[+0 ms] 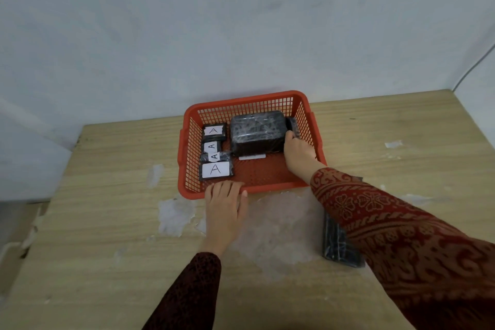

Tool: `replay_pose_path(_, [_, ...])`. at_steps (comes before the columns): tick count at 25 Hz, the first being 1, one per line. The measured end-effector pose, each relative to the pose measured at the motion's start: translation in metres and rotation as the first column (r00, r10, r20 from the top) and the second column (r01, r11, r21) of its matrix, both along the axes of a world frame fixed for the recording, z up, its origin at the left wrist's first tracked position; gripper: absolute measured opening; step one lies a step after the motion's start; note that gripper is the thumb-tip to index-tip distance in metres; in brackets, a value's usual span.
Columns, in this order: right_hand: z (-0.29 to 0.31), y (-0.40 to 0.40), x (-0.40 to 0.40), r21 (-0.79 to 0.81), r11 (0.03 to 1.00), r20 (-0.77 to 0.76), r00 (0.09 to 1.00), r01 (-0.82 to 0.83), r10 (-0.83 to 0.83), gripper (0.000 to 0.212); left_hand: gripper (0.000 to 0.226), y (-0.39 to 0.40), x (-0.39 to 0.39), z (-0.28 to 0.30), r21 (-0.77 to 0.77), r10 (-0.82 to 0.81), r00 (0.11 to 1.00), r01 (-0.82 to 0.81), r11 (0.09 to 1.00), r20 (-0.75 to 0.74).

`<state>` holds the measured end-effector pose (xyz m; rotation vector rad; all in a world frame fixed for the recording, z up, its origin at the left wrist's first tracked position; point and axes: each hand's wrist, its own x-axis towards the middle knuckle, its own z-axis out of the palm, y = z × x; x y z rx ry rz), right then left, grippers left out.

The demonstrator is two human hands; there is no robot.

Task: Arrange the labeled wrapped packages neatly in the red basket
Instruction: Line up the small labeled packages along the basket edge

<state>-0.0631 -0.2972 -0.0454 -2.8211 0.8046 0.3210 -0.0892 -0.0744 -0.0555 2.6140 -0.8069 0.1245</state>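
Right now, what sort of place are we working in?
Probably a plain room used as a makeshift packing corner, not a proper workshop: a worn wooden table with peeling patches, pushed against a bare pale wall, holding only the red basket of wrapped packages.

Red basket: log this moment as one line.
left hand on red basket front rim | right hand slots small package beside large package | four A-labelled packages left | package outside

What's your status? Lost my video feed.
Left hand flat on red basket front rim. Right hand inside, gripping slim package beside big package. One package waits on table.
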Motion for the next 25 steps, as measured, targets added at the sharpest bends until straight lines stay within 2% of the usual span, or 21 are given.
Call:
replay_pose_path(8, [-0.007,0.003,-0.005,-0.057,0.998,0.02,1.0,0.007,-0.006,0.035,0.038,0.002,0.003,0.002,0.045,-0.049,0.998,0.051,0.998,-0.029])
replay_pose_path(12, [0.013,0.003,-0.009,0.012,1.0,0.058,0.998,0.02,-0.02,0.042,0.036,0.002,0.003,0.0,0.014,-0.049,0.999,0.049,0.999,0.001])
replay_pose_path(14, [0.027,-0.004,-0.017,0.029,0.999,0.139,0.99,0.019,-0.023,0.048,0.035,0.003,0.003,-0.003,-0.005,-0.055,0.998,0.055,0.998,0.021])
replay_pose_path(15, [0.033,-0.008,-0.024,0.058,0.998,0.206,0.978,0.0,-0.012,0.05,0.035,0.004,0.003,-0.005,-0.01,-0.054,0.998,0.055,0.998,0.029])
replay_pose_path(17, [0.042,-0.02,-0.038,0.228,0.97,0.348,0.938,-0.083,-0.001,0.043,0.034,0.004,0.003,-0.007,-0.009,-0.044,0.998,0.045,0.999,0.046])
replay_pose_path(19, [0.045,-0.029,-0.049,0.439,0.883,0.403,0.915,-0.165,-0.029,0.033,0.034,0.002,0.001,-0.008,-0.023,-0.023,0.998,0.024,0.999,0.06])
replay_pose_path(21, [0.042,-0.032,-0.054,0.595,0.778,0.377,0.925,-0.202,-0.048,0.031,0.034,0.001,-0.001,-0.008,-0.045,-0.012,0.998,0.015,0.999,0.06])
replay_pose_path(25, [0.02,-0.014,-0.043,0.641,0.715,0.258,0.956,-0.279,0.142,0.034,0.03,0.006,0.003,-0.005,-0.194,0.009,1.0,-0.012,0.981,-0.017])
